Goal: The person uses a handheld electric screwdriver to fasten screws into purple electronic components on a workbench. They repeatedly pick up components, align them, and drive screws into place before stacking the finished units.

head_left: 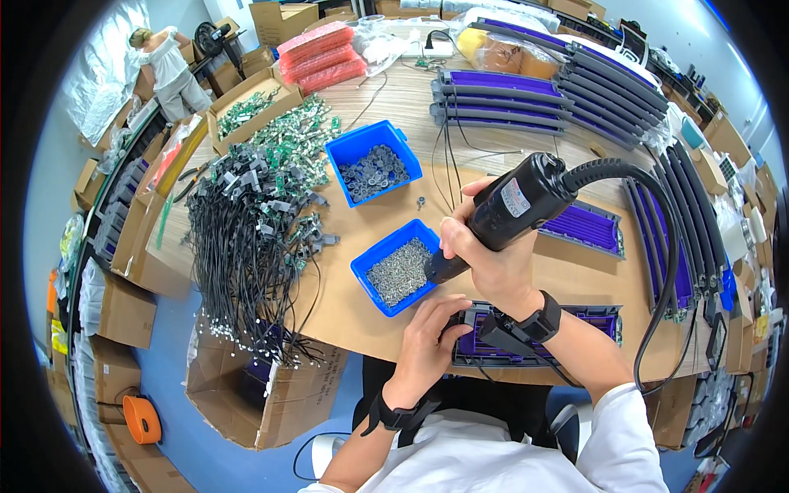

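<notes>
The right hand (pixel 493 263) was wrapped tight around a black electric screwdriver (pixel 509 209), its tip dipped into the nearer blue bin of small screws (pixel 397 269) at the front of the wooden table (pixel 386 107). The left hand (pixel 431 333) lay with fingers curled loosely on the end of a purple-and-grey tray assembly (pixel 575 320), pressing rather than gripping it. Just beyond stood a second blue bin of dark round parts (pixel 374 168). To the left sprawled a heap of black cables with green circuit boards (pixel 251 214), and stacked purple trays (pixel 501 99) lay further back.
</notes>
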Demonstrator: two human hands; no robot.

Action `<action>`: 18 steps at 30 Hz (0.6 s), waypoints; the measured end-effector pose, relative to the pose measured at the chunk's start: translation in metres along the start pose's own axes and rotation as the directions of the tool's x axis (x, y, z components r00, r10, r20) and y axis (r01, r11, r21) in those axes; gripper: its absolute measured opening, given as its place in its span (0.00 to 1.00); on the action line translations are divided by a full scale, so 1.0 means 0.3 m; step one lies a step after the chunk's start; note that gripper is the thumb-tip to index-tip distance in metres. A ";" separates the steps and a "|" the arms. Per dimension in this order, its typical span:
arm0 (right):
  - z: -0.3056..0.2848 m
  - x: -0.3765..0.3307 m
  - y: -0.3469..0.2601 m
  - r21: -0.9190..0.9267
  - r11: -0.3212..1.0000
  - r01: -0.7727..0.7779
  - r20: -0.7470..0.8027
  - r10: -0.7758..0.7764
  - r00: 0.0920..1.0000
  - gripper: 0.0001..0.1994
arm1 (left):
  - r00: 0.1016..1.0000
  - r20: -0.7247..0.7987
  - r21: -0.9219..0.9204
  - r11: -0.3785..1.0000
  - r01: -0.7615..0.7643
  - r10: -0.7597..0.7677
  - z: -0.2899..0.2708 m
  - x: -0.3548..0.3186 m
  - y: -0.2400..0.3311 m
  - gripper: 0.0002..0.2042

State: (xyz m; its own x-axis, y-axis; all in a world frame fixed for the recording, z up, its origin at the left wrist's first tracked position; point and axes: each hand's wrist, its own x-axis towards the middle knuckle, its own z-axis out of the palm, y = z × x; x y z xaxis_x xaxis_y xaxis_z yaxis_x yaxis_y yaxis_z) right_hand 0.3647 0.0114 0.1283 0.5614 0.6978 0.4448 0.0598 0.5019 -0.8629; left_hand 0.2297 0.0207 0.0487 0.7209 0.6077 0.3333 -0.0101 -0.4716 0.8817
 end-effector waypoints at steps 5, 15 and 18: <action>-0.002 0.000 0.004 -0.003 1.000 0.005 0.009 -0.005 1.000 0.19 | 1.000 0.007 0.007 1.000 0.008 -0.008 -0.002 0.002 0.005 0.15; 0.001 0.004 -0.005 0.053 0.998 0.031 -0.041 -0.029 0.999 0.19 | 1.000 -0.011 0.029 1.000 -0.008 0.009 -0.002 -0.003 -0.001 0.16; -0.018 0.011 -0.026 0.019 0.998 0.053 -0.052 -0.052 0.997 0.19 | 1.000 -0.018 -0.003 1.000 0.021 -0.021 0.007 -0.005 -0.002 0.19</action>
State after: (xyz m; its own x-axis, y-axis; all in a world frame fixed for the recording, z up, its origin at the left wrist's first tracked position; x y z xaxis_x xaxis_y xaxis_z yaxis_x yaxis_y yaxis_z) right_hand 0.3705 0.0071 0.1352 0.5997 0.6436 0.4756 0.0738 0.5473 -0.8337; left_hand 0.2301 0.0186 0.0468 0.7083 0.6287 0.3211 0.0027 -0.4572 0.8893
